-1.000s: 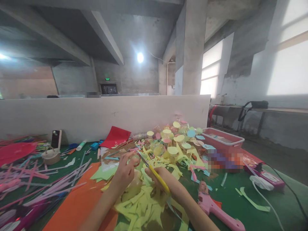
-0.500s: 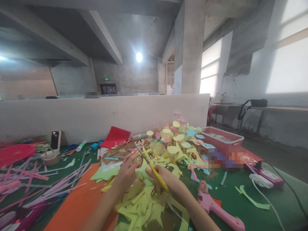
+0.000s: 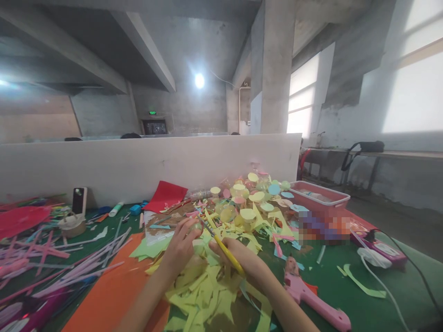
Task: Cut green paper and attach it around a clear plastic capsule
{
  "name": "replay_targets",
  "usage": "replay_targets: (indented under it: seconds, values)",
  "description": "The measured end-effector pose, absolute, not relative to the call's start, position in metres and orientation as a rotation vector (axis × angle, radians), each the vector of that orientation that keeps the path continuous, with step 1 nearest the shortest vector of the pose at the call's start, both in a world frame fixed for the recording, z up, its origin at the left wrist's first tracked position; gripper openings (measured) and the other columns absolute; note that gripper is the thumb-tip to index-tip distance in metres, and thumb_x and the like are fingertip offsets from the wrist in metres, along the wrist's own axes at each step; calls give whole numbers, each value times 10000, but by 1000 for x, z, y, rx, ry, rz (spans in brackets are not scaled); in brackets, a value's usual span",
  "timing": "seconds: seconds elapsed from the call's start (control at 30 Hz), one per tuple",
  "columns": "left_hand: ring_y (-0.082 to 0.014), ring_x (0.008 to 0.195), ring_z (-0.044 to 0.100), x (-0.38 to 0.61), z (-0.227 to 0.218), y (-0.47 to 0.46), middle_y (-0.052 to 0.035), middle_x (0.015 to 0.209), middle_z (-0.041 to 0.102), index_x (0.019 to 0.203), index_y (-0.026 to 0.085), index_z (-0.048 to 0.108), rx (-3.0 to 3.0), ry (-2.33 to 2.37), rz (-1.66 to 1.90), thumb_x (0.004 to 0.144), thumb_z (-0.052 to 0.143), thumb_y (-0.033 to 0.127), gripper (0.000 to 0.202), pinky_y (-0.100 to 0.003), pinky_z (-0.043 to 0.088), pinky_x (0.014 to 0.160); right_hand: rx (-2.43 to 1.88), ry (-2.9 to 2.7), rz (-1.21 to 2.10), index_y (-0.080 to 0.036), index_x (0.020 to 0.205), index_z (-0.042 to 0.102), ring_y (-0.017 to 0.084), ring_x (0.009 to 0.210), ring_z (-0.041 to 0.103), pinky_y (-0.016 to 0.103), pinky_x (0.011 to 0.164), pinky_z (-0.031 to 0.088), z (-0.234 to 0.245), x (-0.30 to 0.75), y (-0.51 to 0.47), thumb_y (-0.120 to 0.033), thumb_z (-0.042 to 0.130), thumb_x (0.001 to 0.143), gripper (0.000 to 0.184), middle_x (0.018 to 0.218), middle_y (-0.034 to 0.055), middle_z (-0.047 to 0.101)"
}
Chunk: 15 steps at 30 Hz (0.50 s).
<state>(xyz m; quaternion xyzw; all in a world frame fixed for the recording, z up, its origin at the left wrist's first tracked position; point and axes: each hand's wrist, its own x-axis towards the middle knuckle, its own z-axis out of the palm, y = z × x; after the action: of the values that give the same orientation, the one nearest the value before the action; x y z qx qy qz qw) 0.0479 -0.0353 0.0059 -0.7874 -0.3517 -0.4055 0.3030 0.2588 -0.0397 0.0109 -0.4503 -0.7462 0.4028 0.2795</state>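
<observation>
My left hand [image 3: 183,242] is closed around a small rounded, see-through greenish piece [image 3: 198,227], partly covered by the fingers. In my right hand [image 3: 242,256] is a slim yellow-handled tool [image 3: 228,254] with a narrow grey metal end; its exact kind is not plain. That metal end points up and left, close beside the greenish piece; whether they touch I cannot tell. Beneath both hands lies a heap of yellow paper scraps [image 3: 211,295]. Just beyond is a pile of clear rounded pieces with pastel paper discs [image 3: 248,214] on them.
A pink glue gun [image 3: 316,302] lies right of my right arm. Behind it stand a pink plastic bin [image 3: 320,199] and a purple device [image 3: 389,251] with cables. Orange paper [image 3: 104,290], pale strips [image 3: 79,272] and a paper cup [image 3: 72,226] are left. A white partition [image 3: 145,170] borders the back.
My left hand has shifted slightly, and the greenish piece now sits a little closer to the tool's metal end. The right hand is nearly still.
</observation>
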Motion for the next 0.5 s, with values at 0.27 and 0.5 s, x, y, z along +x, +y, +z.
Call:
replay_targets:
  seconds: [0.27,0.5]
  values:
    - [-236,1170,508,47,6,-35,-109,1145,599,864,182,603,-2074,-968,-1063,793,359,-71,359,-426,488,970,-1221,-2008,1059,-155,780,568,126,608,414,223,522,309,11,259,-41,-689,519,805,537,657,-13,479]
    - [-234,1196,502,47,5,-34,-99,1151,613,878,194,622,-2081,-954,-1062,798,357,-60,376,-427,494,965,-1233,-2020,1016,-158,736,563,126,590,416,224,510,302,8,256,-38,-695,456,834,556,627,-11,469]
